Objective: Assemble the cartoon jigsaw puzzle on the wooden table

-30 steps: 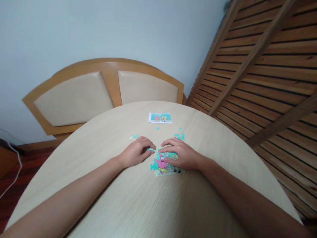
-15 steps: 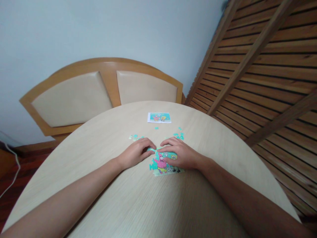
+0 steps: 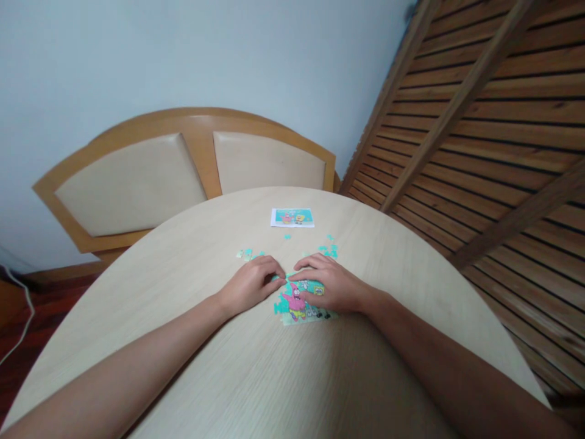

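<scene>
Possibly, sideways pressure from the right hand (image 3: 333,285), spread over the puzzle (image 3: 296,306), could break joins. The left hand (image 3: 251,281) curls narrow; what it holds, I cannot tell.

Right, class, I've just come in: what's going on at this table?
A person has both hands at a partly joined jigsaw on a round table. The right hand lies over its right part; the left hand has thumb and fingers close together at its upper left, though whether they grip a piece is hard to tell. The jigsaw's left edge is ragged, loose pieces lie beyond the hands, and a picture card lies farther off.
</scene>
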The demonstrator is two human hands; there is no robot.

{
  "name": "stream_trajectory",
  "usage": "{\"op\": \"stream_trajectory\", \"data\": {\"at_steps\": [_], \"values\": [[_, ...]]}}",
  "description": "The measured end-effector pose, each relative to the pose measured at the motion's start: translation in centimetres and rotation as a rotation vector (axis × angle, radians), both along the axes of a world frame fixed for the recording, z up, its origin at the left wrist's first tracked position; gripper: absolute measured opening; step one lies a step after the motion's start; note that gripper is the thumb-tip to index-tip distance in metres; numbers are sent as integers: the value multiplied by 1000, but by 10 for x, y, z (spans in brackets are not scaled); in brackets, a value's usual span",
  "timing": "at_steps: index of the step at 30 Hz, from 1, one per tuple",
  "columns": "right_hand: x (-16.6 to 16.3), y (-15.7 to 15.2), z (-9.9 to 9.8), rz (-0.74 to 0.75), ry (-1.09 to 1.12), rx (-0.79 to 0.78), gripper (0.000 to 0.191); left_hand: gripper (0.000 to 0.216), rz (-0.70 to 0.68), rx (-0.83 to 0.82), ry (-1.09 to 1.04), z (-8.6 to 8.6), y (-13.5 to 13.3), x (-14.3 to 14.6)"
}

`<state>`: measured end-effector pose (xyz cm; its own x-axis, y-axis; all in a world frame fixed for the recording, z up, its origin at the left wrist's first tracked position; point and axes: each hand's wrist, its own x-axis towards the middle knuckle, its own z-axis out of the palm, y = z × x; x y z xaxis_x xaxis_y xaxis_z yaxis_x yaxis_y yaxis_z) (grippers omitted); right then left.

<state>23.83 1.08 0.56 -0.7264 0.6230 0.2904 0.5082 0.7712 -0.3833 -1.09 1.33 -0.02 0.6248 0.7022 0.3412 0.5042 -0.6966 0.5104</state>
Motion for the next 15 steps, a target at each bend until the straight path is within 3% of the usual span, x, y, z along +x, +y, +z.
{"op": "stream_trajectory", "data": {"at_steps": [9, 15], "values": [[0, -1, -2, 6, 18, 5, 32, 17, -173, 52, 27, 6, 8, -15], [1, -1, 0, 3, 20, -2, 32, 15, -178, 96, 26, 5, 12, -22]]}}
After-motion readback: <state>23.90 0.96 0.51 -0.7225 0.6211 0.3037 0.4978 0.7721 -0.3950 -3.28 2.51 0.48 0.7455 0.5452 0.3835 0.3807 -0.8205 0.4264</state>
